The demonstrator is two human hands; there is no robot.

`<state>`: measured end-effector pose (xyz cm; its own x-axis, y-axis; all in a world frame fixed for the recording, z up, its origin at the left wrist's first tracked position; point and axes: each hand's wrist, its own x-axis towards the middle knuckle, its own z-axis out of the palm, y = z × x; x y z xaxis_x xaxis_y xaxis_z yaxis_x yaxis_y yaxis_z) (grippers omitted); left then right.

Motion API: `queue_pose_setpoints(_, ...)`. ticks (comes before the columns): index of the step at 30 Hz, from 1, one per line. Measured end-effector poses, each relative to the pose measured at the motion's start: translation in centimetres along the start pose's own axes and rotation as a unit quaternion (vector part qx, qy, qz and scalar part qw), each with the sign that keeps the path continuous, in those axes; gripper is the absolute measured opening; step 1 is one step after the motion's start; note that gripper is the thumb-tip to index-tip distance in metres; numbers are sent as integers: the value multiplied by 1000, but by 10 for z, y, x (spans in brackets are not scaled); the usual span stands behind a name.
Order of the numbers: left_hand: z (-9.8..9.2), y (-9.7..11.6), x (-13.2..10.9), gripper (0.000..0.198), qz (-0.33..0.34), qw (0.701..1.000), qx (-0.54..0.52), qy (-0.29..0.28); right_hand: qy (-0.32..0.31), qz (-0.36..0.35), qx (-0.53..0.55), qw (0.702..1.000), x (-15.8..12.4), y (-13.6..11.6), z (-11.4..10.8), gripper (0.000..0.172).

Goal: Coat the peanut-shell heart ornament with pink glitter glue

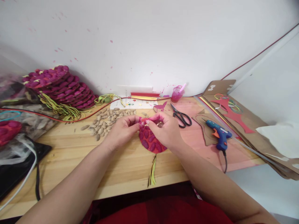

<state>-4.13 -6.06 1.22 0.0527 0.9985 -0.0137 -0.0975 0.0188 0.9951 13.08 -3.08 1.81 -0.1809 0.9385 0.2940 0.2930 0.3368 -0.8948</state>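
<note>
A round red ornament (151,143) covered with purple-painted peanut shells lies on the wooden table, partly hidden under my hands. From its lower edge hangs a yellow and dark tassel (152,174). My left hand (126,129) is closed in a pinch at the ornament's upper left, with pink-stained fingertips. Across from it, my right hand (164,127) pinches too, covering the ornament's upper right. The fingertips of both hands meet around a small red piece (145,119); its exact kind is hard to make out.
Loose peanuts (102,123) lie left of the hands. Black-handled scissors (181,116) and a blue glue gun (219,133) are on the right. A stack of similar ornaments (67,87) stands back left, and a pink cup (177,95) by the wall. A red cable (98,109) crosses behind.
</note>
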Motion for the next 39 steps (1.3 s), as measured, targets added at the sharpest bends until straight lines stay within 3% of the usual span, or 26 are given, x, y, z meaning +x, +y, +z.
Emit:
queue_pose_setpoints(3, -1, 1, 0, 18, 0, 1000, 2, 1, -48, 43, 71, 995, 4, 2, -3, 14)
queue_pose_setpoints(7, -2, 1, 0, 16, -2, 1000, 5, 7, -146, 171, 242, 944, 13, 5, -12, 30)
queue_pose_setpoints(10, -3, 1, 1, 15, 0, 1000, 16, 12, -175, 199, 276, 924, 15, 5, -15, 37)
queue_pose_setpoints(21, -4, -1, -1, 20, -6, 999, 44, -10, -152, 144, 153, 966, 11, 3, -14, 24)
queue_pose_setpoints(29, -4, -4, -1, 18, -5, 997, 71, -14, -124, 85, 68, 986, 11, 10, -11, 25)
queue_pose_setpoints(39, -5, -9, 1, 26, 8, 997, 71, -18, -41, -4, -46, 998, 2, 1, -3, 18)
